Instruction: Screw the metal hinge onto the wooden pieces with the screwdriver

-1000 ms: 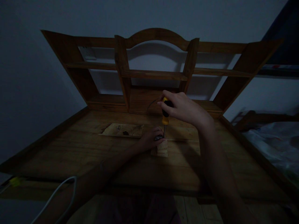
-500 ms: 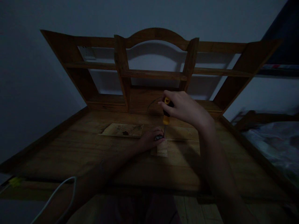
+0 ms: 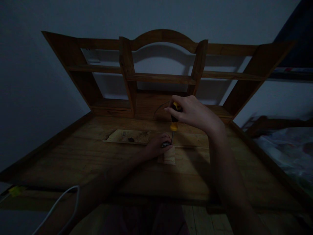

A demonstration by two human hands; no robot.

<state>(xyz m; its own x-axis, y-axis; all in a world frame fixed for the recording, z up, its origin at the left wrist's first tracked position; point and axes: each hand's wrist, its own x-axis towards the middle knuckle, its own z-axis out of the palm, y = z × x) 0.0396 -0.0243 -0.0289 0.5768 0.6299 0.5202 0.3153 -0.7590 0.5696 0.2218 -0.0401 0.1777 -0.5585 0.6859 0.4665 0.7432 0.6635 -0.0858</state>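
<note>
My right hand (image 3: 189, 111) is wrapped round the yellow and black handle of a screwdriver (image 3: 173, 125), held upright with its shaft pointing down. The shaft's tip meets a small dark metal piece (image 3: 166, 144), whose exact kind is too dim to make out. Thumb and fingers of my left hand (image 3: 157, 145) close round that piece from the left and partly cover it. Beneath them, a short light wooden block (image 3: 169, 156) lies on the desk top (image 3: 137, 176).
A pale, rough-edged wooden board (image 3: 127, 136) lies left of my hands. Behind stands a wooden shelf unit (image 3: 161, 78) against the wall. A white cable (image 3: 58, 199) loops near my left forearm. Plastic-looking bundles (image 3: 286, 147) lie beyond the desk's right side.
My right hand's grip on the screwdriver handle has shifted very slightly, and the handle looks a little turned. The left hand stays in place.
</note>
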